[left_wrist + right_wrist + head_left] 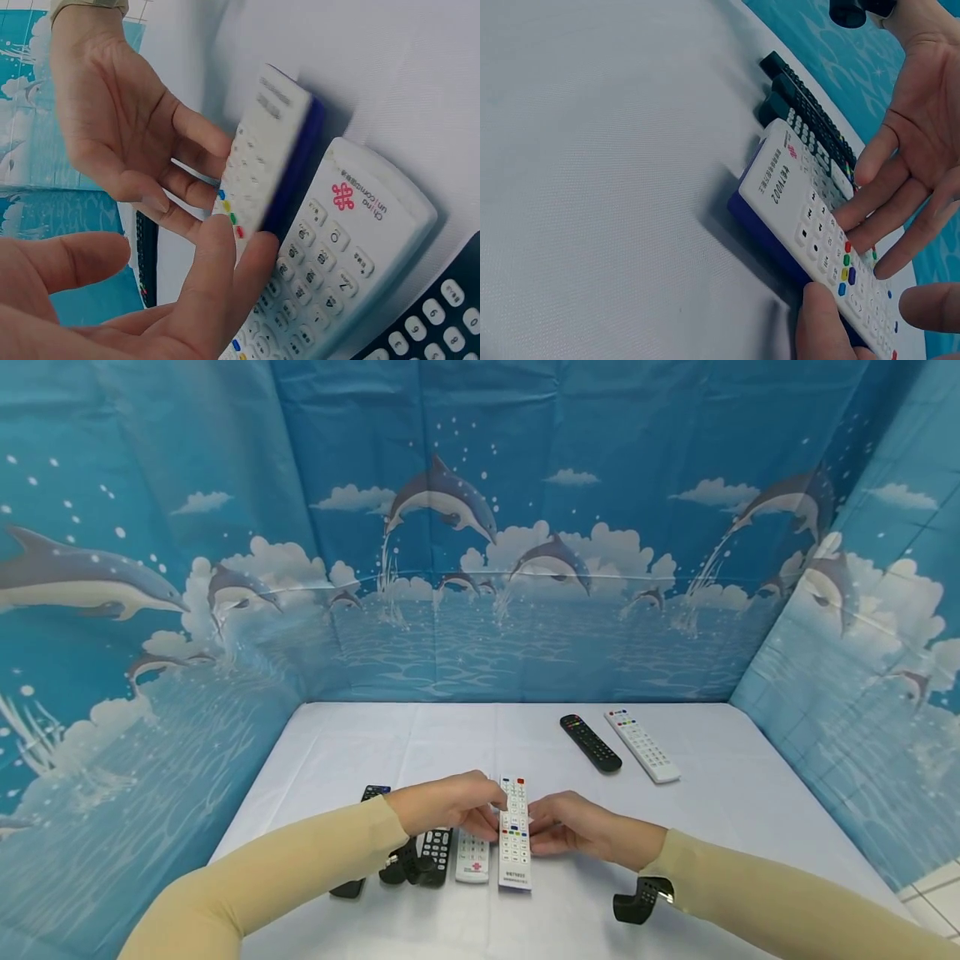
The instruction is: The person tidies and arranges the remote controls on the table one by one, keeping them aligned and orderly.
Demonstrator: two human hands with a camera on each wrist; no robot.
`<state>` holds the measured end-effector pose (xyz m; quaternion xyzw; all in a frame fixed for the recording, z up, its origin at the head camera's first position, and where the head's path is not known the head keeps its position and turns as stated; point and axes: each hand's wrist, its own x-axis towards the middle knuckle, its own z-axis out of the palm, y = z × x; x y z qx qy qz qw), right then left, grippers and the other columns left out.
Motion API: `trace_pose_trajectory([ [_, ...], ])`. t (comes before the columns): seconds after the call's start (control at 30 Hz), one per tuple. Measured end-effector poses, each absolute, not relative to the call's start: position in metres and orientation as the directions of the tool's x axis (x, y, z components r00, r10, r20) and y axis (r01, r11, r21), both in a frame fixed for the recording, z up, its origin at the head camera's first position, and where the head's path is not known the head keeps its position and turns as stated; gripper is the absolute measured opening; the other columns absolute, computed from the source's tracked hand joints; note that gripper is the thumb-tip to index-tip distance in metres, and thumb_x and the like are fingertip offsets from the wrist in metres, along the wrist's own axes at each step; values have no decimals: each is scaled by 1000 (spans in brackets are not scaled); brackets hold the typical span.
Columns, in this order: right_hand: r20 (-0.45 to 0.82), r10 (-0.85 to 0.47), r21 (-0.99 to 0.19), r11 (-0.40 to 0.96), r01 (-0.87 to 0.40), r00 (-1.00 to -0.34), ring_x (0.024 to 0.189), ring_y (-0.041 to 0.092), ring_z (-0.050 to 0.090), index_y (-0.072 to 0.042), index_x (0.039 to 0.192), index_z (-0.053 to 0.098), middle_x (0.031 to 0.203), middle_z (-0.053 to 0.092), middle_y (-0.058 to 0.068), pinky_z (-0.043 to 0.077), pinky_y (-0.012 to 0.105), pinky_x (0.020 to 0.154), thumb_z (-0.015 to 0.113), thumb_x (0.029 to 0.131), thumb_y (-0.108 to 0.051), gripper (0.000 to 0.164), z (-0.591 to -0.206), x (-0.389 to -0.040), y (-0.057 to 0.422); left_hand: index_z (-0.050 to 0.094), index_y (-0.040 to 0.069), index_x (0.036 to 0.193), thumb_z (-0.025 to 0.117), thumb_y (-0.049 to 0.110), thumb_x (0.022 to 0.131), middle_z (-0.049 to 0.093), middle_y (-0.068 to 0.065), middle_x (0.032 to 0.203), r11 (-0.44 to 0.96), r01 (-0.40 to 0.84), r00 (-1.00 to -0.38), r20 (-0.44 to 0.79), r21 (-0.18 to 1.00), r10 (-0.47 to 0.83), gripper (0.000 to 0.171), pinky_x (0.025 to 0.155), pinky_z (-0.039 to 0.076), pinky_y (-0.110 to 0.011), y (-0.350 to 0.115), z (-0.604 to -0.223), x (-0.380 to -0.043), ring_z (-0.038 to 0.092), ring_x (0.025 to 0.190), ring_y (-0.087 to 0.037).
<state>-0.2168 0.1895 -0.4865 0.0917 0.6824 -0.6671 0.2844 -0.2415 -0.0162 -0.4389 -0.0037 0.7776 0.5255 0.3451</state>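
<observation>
A white remote control (pixel 514 860) with a blue underside lies between the two hands, lengthwise in the head view. My left hand (pixel 461 802) touches its left edge with extended fingertips; in the left wrist view the thumb (pixel 94 261) stands apart from it. From the other side, my right hand (pixel 573 827) has its fingers against the right edge, its thumb (pixel 934 307) off the remote in the right wrist view. Just left of it lies a second white remote with a red logo (pixel 472 864). A black remote with pale keys (pixel 437 858) is beside that one.
More black remotes, one at the far left of the row (pixel 347 889), lie partly hidden under my left arm. Farther back on the white-covered table (pixel 420 743) are a black remote (pixel 592 745) and a white remote (pixel 642 747). A dolphin-print curtain (pixel 525 643) surrounds the table.
</observation>
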Motion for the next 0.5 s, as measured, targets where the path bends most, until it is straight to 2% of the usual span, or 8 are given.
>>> trace_pose_trajectory([
  [0.33,-512,-238,-859,122,498,-825,87,28,72,9,137,50,112,63,27,60,40,82,54,94,-12,47,-487,-217,190,59,-14,123,67,9,88,69,-29,97,454,-343,-785,-516,822,342,43,74,62,-38,-14,-431,-245,73,88,-40],
  [0.5,-500,-259,-866,124,485,-826,88,27,71,9,137,48,112,63,27,60,40,82,52,95,-12,47,-487,-217,190,59,-14,122,67,7,87,68,-29,97,462,-337,-785,-516,820,343,42,76,61,-38,-13,-433,-245,73,88,-39],
])
